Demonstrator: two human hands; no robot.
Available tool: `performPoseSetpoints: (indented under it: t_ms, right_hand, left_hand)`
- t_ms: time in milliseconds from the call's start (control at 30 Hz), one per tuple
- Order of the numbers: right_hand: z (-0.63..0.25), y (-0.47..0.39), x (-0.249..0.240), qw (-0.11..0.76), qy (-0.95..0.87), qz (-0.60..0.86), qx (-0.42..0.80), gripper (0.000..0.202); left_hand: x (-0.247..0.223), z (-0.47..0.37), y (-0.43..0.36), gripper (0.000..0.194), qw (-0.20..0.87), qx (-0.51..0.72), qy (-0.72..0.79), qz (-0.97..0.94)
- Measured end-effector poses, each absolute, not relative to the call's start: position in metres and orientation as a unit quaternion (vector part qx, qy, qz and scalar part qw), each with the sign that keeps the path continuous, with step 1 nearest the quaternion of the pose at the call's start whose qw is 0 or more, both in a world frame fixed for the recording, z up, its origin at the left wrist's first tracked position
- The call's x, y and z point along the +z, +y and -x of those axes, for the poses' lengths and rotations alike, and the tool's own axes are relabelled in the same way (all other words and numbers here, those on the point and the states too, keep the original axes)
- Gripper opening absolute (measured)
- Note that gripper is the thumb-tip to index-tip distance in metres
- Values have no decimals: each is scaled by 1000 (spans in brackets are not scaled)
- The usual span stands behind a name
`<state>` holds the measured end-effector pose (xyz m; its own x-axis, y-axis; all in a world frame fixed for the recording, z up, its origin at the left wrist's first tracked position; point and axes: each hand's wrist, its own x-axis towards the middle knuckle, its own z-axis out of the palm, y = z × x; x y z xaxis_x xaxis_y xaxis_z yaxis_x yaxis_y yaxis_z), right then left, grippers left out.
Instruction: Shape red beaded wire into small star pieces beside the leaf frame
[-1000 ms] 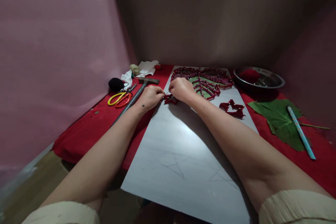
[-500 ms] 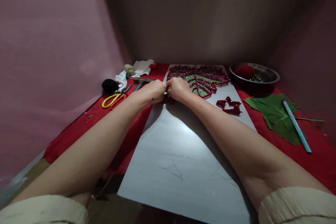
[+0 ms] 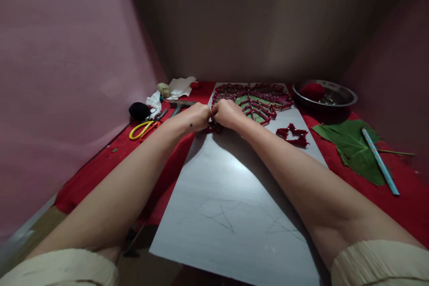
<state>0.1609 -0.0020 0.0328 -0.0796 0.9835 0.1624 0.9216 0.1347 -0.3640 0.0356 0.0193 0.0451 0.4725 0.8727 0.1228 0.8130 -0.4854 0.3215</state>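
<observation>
My left hand (image 3: 201, 116) and my right hand (image 3: 226, 114) meet over the left edge of a pale board (image 3: 234, 187). Both are closed, their fingertips close together; whatever they pinch is too small to make out. Just beneath them a dark red threaded shape (image 3: 214, 129) is partly hidden. Beyond my right hand lies a leaf design of nails and dark red thread (image 3: 258, 107) with green inside. A red thread star (image 3: 292, 135) sits to the right. Faint pencil stars mark the board's near part.
On the red cloth (image 3: 110, 165) at left are yellow-and-orange scissors (image 3: 140, 130), a hammer (image 3: 181, 105), black yarn (image 3: 139, 111), cream yarn (image 3: 164, 89) and white cloth (image 3: 182, 87). At right are a metal bowl (image 3: 345, 96) with red yarn (image 3: 312, 91), a green leaf (image 3: 351, 143) and a blue pen (image 3: 380, 161).
Both hands have shifted slightly left, and the left one has turned a little. More of the dark red shape under them shows.
</observation>
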Motion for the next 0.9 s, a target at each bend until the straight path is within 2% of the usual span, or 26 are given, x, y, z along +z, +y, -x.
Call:
performPoseSetpoints:
  t_ms: [100,267,467,567,733,900]
  right_hand:
    - [-158,-1,35,175,-719,666,92,26]
    - [-154,-2,37,167,-711,679,78,28]
    - [-154,-5,36,165,-710,680,79,24]
    - [-154,-4,35,173,-703,684,86,24]
    - [-155,-2,31,183,-702,682,97,25]
    - [-156,-4,32,183,-704,680,92,24]
  left_hand:
    - [49,-27,12,19,109,54,479,-869]
    - [39,-13,12,23,231,116,503,-825]
    - [26,-4,12,13,380,206,500,-751]
    - [25,-2,8,17,433,252,508,-700]
    - [22,1,9,11,394,226,508,-732]
    - [18,2,12,9,287,220,491,-793]
